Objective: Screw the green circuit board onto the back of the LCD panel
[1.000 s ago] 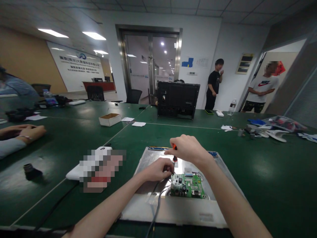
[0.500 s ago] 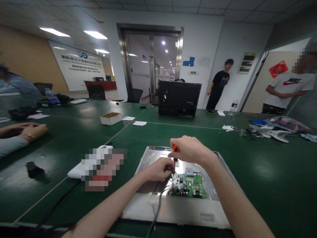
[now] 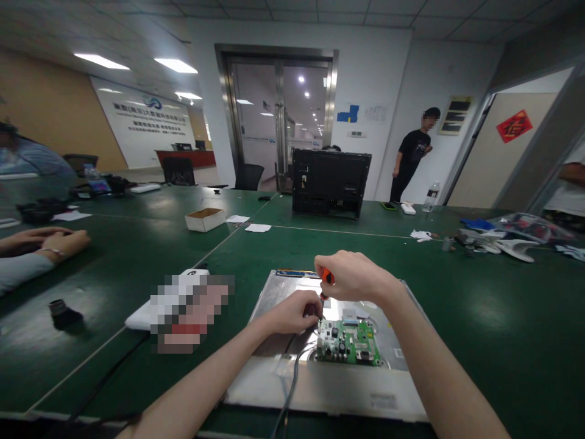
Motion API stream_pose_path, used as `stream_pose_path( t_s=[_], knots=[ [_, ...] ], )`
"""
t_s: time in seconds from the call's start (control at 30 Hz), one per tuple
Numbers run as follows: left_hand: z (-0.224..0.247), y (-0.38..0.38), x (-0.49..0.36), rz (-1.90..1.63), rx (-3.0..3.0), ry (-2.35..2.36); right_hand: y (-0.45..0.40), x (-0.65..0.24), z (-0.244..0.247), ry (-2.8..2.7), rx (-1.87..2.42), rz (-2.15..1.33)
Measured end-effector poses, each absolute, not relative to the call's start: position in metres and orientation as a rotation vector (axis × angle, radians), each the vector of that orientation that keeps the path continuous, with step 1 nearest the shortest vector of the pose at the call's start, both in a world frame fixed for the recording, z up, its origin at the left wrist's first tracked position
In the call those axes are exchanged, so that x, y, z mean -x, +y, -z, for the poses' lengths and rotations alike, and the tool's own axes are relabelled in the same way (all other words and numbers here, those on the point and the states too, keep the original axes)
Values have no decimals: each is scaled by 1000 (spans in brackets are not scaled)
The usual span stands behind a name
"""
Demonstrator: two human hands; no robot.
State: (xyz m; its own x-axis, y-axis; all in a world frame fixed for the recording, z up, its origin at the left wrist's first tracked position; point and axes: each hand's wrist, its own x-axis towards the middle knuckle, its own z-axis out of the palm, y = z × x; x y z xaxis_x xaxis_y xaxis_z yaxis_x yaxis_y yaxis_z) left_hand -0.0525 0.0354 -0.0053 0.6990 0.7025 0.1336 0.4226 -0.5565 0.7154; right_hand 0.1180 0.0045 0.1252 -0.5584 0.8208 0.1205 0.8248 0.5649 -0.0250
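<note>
My right hand (image 3: 351,275) is wrapped round the orange and black handle of a screwdriver (image 3: 326,277), which points down near the upper left corner of a green circuit board (image 3: 350,342). Just left of that corner, the fingers of my left hand (image 3: 299,311) are pinched together by the screwdriver's lower end; what they hold is hidden. The board sits on a silvery metal panel (image 3: 265,381) lying flat on the green table. Dark cables (image 3: 294,378) run from the board's left side over the panel's front edge.
Left of the panel lie a white device (image 3: 141,313) and a dark object (image 3: 64,314). Another person's hands (image 3: 64,244) rest at the left. Farther back are an open box (image 3: 205,220), a black monitor casing (image 3: 331,183) and assorted parts (image 3: 498,241) at the right.
The screwdriver handle and my right hand have shifted very slightly, while my left hand stays put. In the background, one standing person has moved right and another is mostly out of view.
</note>
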Motion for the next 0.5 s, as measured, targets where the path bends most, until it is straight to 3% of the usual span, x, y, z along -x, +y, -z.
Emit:
stream_pose_path(
  t_s=[0.5],
  knots=[
    [4, 35, 52, -549, -2199, 848, 7, -116, -124, -2686, 1386, 45]
  ],
)
